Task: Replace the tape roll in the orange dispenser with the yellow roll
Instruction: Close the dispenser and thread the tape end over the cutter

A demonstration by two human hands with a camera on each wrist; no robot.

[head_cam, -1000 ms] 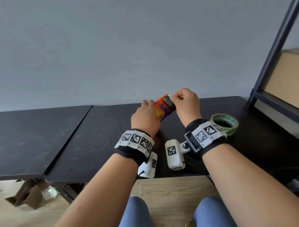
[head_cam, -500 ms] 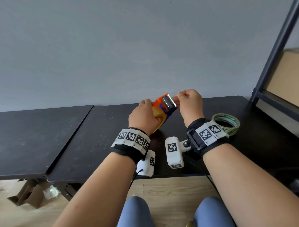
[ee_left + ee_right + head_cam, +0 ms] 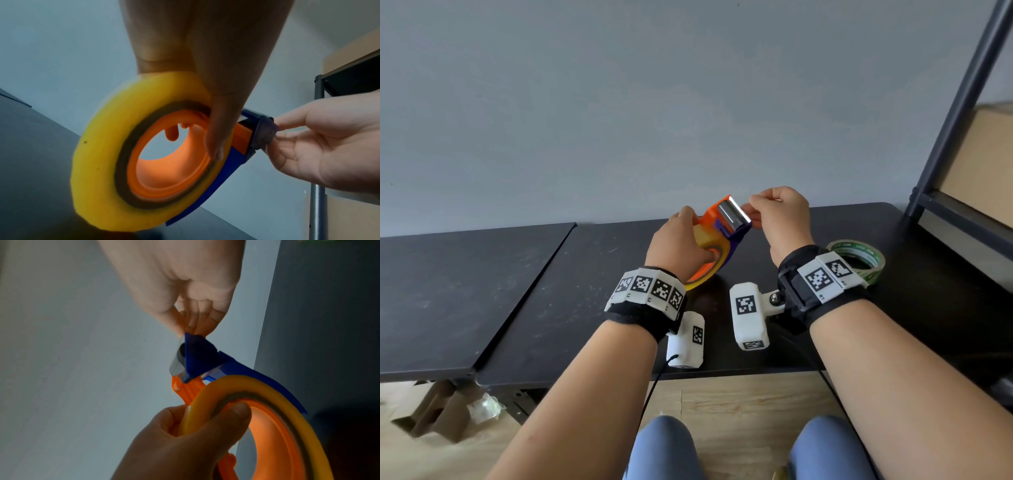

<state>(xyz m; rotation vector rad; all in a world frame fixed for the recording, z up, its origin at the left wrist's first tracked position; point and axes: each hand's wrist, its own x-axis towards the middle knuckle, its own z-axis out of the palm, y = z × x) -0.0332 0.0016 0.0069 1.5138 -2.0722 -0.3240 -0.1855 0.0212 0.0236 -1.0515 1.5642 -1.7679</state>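
Note:
My left hand (image 3: 678, 245) holds the orange dispenser (image 3: 713, 219) up above the black table, thumb hooked into its hub. The yellow roll (image 3: 98, 162) sits on the orange hub (image 3: 164, 175), with a blue guard (image 3: 197, 353) along its edge. The serrated metal blade (image 3: 732, 214) faces up. My right hand (image 3: 758, 210) pinches the free end of the tape right at the blade. In the right wrist view those fingertips (image 3: 191, 324) meet just past the blue cutter head. The left thumb (image 3: 216, 129) lies across the roll's side.
A second tape roll with green print (image 3: 859, 257) lies flat on the black table (image 3: 722, 349) just right of my right wrist. A dark metal shelf frame (image 3: 945, 137) with a cardboard box (image 3: 983, 164) stands at the right. A second black tabletop (image 3: 448, 291) adjoins on the left.
The dispenser has been lifted slightly and tilted so the blade shows more. My right hand has shifted a little right while still pinching at the blade.

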